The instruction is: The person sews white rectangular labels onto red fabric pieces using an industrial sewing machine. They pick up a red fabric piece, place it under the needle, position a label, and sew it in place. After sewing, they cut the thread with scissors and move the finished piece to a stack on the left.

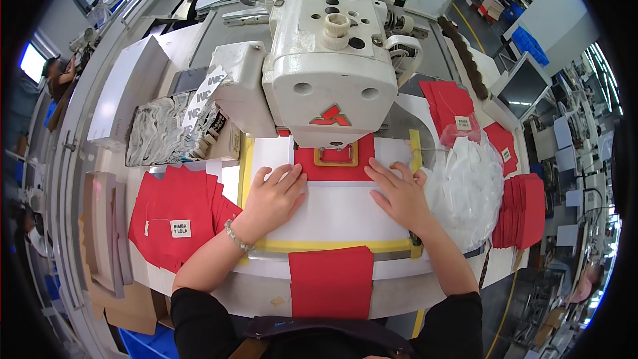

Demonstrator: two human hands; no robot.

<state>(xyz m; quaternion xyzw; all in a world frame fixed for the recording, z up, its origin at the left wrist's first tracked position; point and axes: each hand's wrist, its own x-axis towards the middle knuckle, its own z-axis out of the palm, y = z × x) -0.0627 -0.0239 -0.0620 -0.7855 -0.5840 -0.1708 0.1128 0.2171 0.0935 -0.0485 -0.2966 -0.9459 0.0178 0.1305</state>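
Observation:
A red fabric piece [306, 169] lies on the white work plate [332, 216] under the head of a big white sewing machine [332, 80]. A small brass-coloured clamp frame [336, 163] sits over the fabric, below the machine head. My left hand [274, 194] lies with fingers spread at the fabric's left edge, fingertips touching it. At its right edge my right hand [402, 194] rests likewise, fingers apart and flat. Neither hand grips anything. The needle area is hidden by the machine head.
Red pieces with white labels [174, 216] are stacked at left, below a box of crumpled white strips [166, 134]. Plain red pieces [332, 282] lie at the front edge. On the right are a white plastic bag [465, 193], more red pieces [520, 211] and a small screen [525, 86].

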